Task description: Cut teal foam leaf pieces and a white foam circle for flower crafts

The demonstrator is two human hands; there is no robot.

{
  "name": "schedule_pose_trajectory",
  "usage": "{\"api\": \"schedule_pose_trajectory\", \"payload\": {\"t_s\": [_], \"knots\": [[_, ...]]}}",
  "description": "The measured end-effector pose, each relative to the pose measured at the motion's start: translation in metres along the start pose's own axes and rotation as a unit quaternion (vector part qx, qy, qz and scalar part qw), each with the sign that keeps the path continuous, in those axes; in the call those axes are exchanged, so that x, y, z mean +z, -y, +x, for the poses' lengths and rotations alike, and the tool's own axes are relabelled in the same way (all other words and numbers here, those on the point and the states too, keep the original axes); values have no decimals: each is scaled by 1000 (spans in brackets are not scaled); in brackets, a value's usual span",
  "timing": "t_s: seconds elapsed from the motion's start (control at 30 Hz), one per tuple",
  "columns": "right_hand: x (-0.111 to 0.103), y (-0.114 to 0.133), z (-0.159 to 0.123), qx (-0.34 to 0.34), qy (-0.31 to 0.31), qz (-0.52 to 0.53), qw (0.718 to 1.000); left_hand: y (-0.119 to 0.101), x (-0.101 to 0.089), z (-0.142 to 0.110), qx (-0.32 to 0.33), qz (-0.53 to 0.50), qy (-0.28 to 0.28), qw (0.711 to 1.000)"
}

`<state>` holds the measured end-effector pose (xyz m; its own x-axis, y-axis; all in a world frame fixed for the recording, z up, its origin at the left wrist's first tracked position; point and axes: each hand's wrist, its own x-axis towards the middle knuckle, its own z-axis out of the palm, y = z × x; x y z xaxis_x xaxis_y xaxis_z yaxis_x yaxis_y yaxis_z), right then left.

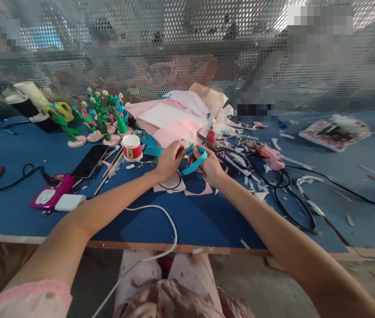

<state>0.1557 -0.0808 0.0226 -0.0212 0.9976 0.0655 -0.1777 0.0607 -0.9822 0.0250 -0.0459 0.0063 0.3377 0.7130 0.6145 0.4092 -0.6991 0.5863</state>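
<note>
A narrow blue strip (194, 165), perhaps paper or foam, curls in a loop between my hands above the table's middle. My left hand (170, 160) pinches one end of it, where a small part looks darker green-blue. My right hand (210, 166) is closed on the strip from the other side, with the loop passing over its fingers. Beneath the hands lie a white piece with a black curved line (171, 182) and a pink offcut (199, 188). Close to my left hand are a red and white tub (132, 148) and more blue strips (153, 151).
Small green paper plants (122, 124) on round pink bases stand back left. A phone (89, 161), wooden sticks (109, 171) and a magenta power strip (53, 190) lie left. Scissors (233, 158), a pink glue gun (274, 158) with its cord and scattered scraps lie right. Perforated metal rises behind.
</note>
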Motion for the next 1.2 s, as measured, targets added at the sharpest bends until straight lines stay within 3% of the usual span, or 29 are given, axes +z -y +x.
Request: {"api": "schedule_pose_trajectory", "payload": {"t_s": [0.13, 0.3, 0.53, 0.63, 0.73, 0.93, 1.1, 1.2], "knots": [[-1, -4, 0, -22, -1, -25, 999, 3, 3, -3, 56, 50, 55, 996], [-1, -5, -1, -43, -16, -18, 999, 4, 2, -3, 66, 32, 68, 995], [0, -1, -5, -44, 44, -25, 998, 1, -1, 1, 40, -57, 87, 994], [3, 0, -6, -39, 21, -25, 999, -1, -1, 0, 26, -77, 74, 994], [4, -1, -7, -78, -19, -35, 996, -3, -2, 0, -14, -115, 67, 991], [0, -11, -3, -140, -20, -70, 987, -1, -2, 0, -80, -199, 71, 974], [3, -9, -2, -97, 4, -18, 995, 0, -1, 1, -73, -293, 94, 949], [5, -4, -1, -55, -3, 37, 998, 2, 0, 0, -42, -316, 60, 946]]}}
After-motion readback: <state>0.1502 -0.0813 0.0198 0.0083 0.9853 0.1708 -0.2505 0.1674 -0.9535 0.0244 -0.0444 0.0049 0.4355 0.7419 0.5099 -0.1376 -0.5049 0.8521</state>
